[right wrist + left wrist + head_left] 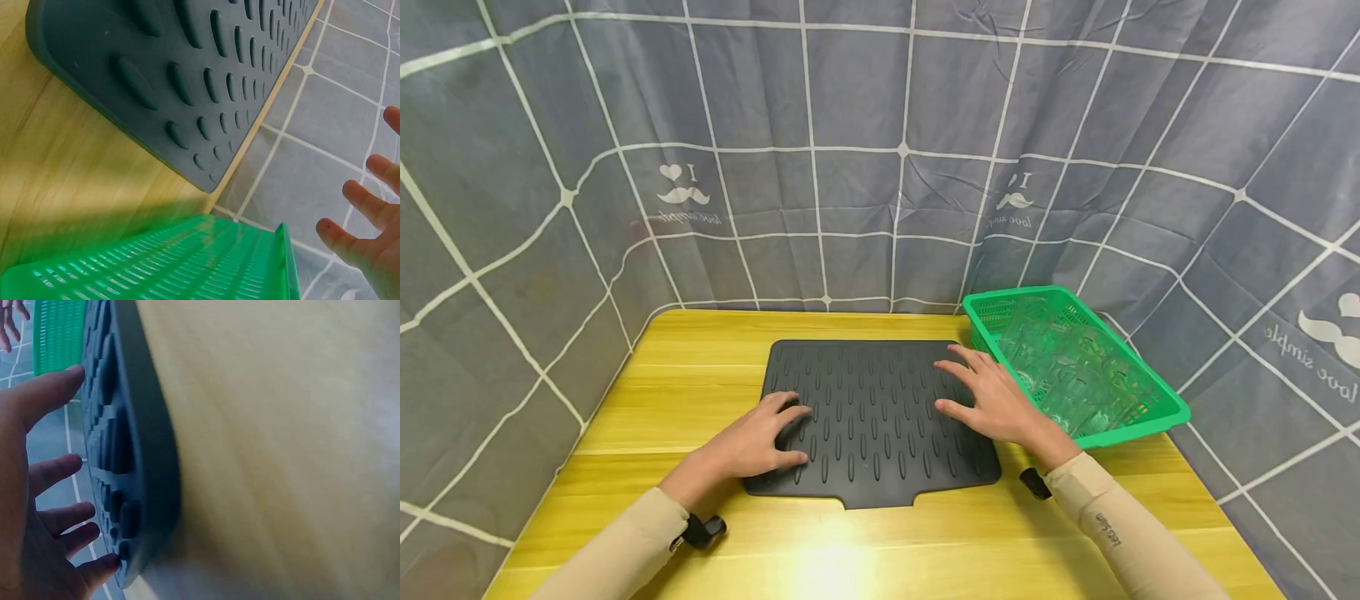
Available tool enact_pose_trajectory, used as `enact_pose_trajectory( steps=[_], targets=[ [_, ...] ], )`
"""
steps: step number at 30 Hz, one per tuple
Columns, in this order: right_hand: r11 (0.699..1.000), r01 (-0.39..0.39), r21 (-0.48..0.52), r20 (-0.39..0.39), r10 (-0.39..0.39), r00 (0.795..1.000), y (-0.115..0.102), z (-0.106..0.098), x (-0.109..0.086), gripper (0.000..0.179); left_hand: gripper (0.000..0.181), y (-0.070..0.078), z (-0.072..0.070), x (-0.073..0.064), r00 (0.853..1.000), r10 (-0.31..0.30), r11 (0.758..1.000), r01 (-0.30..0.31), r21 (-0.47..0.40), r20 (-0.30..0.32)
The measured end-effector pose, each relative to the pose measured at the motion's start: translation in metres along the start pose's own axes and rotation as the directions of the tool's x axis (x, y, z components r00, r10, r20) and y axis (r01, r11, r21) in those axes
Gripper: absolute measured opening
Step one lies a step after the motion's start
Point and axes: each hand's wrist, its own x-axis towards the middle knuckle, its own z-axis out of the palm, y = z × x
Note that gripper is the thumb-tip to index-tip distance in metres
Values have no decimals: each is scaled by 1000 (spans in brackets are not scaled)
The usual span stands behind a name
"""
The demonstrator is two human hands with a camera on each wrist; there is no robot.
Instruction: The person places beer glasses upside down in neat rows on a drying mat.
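A dark grey ribbed rubber mat (880, 417) lies flat on the wooden table, with raised oval bumps and a tab on its near edge. Over its left side is my left hand (748, 442), fingers spread and loosely bent; whether the fingertips touch the mat cannot be told. My right hand (996, 400) hovers around the mat's right edge, palm down, fingers spread and holding nothing. Beside that hand stands a green plastic basket (1180, 412) with several clear glasses (1067, 367) in it. In the right wrist view the right fingers (362, 203) appear apart from the mat.
The yellow wooden table (677, 367) extends around the mat. A grey curtain (857, 192) with white grid lines hangs behind it and along both sides. The basket stands at the table's right, near the curtain. Dark wrist devices (703, 532) sit under both sleeves.
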Motion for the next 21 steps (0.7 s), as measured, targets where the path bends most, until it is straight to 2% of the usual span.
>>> enact_pose_trajectory(
  steps=[9,21],
  targets=[
    [1000,-4,19,-13,4,1000,1,-5,2,65,78,-2,7,-5,999,19,999,-20,33,27],
    [998,-56,34,-30,57,998,6,-19,5,67,80,-4,10,-6,999,24,998,-27,63,44]
  ],
)
